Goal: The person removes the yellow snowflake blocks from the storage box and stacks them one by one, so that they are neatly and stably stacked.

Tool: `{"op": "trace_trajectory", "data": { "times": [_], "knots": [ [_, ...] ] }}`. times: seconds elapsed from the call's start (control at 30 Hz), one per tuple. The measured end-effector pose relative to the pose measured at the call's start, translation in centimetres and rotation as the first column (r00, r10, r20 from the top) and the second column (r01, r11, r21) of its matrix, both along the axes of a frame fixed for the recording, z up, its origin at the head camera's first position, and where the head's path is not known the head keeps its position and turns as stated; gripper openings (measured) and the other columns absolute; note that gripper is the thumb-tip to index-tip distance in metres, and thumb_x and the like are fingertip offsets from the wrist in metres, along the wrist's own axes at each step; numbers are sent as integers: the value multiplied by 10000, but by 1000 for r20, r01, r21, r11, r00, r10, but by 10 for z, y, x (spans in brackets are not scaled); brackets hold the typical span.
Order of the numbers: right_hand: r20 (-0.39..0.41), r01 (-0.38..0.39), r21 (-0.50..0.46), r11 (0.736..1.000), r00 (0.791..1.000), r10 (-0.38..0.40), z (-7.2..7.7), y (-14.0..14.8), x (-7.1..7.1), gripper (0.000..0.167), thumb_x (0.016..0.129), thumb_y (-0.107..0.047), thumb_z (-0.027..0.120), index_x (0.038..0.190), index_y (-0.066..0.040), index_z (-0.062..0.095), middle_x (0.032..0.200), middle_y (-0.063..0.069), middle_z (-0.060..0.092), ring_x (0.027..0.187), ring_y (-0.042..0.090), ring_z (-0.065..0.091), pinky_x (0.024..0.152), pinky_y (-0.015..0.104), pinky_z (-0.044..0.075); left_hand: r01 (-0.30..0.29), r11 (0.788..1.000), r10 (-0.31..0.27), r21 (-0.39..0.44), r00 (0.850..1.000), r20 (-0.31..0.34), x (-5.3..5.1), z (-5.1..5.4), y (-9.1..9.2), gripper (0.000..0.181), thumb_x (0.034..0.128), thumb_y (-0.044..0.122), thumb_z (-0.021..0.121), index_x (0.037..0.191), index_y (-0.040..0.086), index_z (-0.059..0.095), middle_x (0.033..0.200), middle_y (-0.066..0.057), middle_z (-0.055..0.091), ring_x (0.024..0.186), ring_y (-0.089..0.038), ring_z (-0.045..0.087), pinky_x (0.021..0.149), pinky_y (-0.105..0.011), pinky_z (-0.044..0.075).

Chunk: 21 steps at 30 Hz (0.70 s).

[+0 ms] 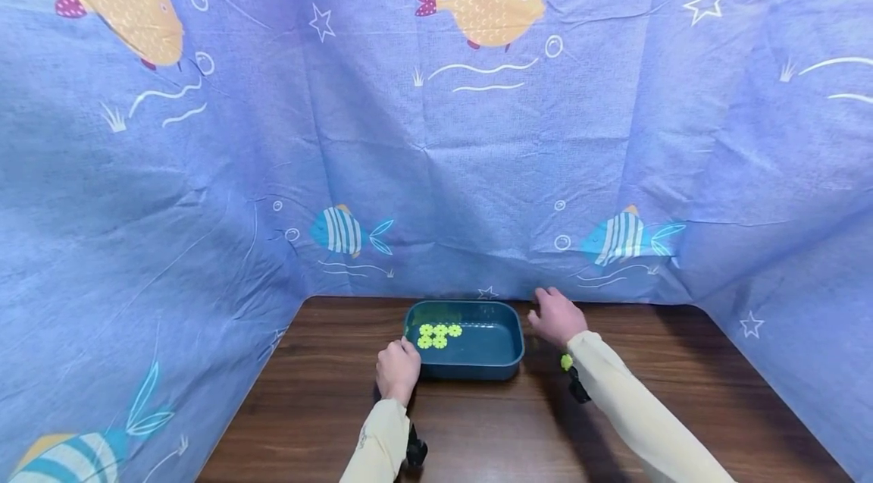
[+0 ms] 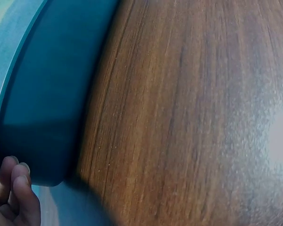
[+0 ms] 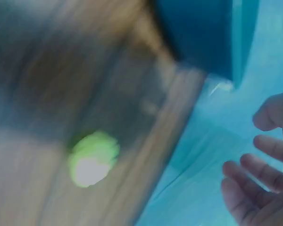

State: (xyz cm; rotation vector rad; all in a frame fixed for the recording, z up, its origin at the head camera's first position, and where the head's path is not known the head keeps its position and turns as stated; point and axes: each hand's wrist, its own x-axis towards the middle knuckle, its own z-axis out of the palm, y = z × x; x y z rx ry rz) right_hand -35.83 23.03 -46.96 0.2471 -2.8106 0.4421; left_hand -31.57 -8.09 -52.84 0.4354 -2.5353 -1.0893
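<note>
A dark teal rectangular tray [image 1: 470, 371] sits on the table, and several small yellow-green flower-shaped pieces [image 1: 439, 331] lie inside it towards its left. At the tray's front left corner my left hand [image 1: 398, 371] grips the rim, its fingers curled against the outer wall in the left wrist view. Just right of the tray, my right hand [image 1: 558, 318] hovers with loosely bent, spread fingers and holds nothing. One more flower-shaped piece [image 1: 567, 362] lies on the table beside the right wrist; it appears blurred in the right wrist view.
The brown wood-grain table [image 1: 470, 430] ends at a blue cloth [image 1: 477, 164] printed with fish, which hangs behind it and on both sides. Black wrist cameras [image 1: 578, 386] sit below each forearm.
</note>
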Motion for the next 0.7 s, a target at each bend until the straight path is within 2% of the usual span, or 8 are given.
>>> {"op": "trace_trajectory", "data": {
  "times": [0.1, 0.17, 0.23, 0.33, 0.4, 0.47, 0.57, 0.7],
  "knots": [
    [-54, -49, -11, 999, 997, 49, 10, -32, -7, 72, 849, -150, 663, 891, -93, 653, 866, 84, 610, 760, 304, 636, 672, 498, 527, -4, 1000, 4, 3, 1000, -17, -1, 0, 1, 392, 1010, 232, 521, 776, -24, 703, 833, -265, 708, 734, -433, 673, 681, -561, 521],
    [-31, -99, -14, 995, 995, 99, 11, -55, -10, 17, 855, -120, 654, 841, -121, 665, 839, 49, 625, 745, 253, 630, 670, 457, 530, 1, 1000, -1, 7, 1000, -22, -1, -1, 3, 390, 1010, 232, 524, 762, -15, 697, 813, -254, 704, 716, -426, 668, 672, -556, 520],
    [4, -171, -13, 985, 985, 171, 8, -76, -10, 64, 854, -85, 641, 827, -116, 690, 831, 42, 661, 750, 230, 647, 677, 435, 543, 0, 1000, 0, 13, 1000, -21, 0, -1, 6, 384, 1008, 239, 533, 764, -3, 702, 811, -244, 707, 718, -421, 669, 672, -552, 522],
    [111, -268, -18, 963, 957, 268, -3, -106, -6, 173, 893, -51, 585, 957, -60, 745, 942, 88, 734, 902, 261, 703, 805, 440, 568, -6, 1000, 6, 17, 1000, -9, 0, -1, 9, 375, 1005, 257, 545, 781, 11, 717, 829, -234, 716, 740, -416, 676, 674, -547, 526],
    [207, -311, -26, 950, 928, 310, -9, -123, -1, 282, 897, -34, 535, 1085, -19, 744, 1078, 132, 744, 1065, 312, 694, 928, 465, 543, -19, 1000, 20, 18, 1000, -7, 1, -1, 10, 366, 1001, 264, 554, 800, 12, 730, 855, -240, 724, 764, -425, 682, 684, -552, 527],
    [307, -327, -26, 945, 897, 319, -16, -136, 2, 381, 905, -41, 490, 1215, -20, 711, 1226, 142, 713, 1219, 330, 635, 1043, 471, 483, -27, 999, 27, 20, 1000, -4, 1, -1, 11, 364, 998, 267, 560, 813, 7, 736, 866, -245, 726, 768, -428, 683, 688, -554, 529],
    [410, -312, -33, 950, 862, 297, -22, -149, 7, 421, 935, -79, 459, 1291, -55, 683, 1329, 123, 671, 1301, 340, 578, 1101, 494, 430, -36, 999, 36, 26, 999, -2, 1, -2, 11, 364, 996, 271, 567, 822, 4, 742, 871, -249, 727, 771, -431, 684, 696, -557, 530],
    [474, -276, 1, 961, 847, 243, -24, -153, 9, 400, 1007, -203, 446, 1324, -122, 675, 1379, 79, 644, 1334, 324, 550, 1115, 515, 408, -41, 999, 41, 29, 999, -5, 1, -2, 11, 358, 993, 270, 573, 815, 10, 741, 853, -237, 727, 758, -420, 683, 688, -550, 531]
  ]
}}
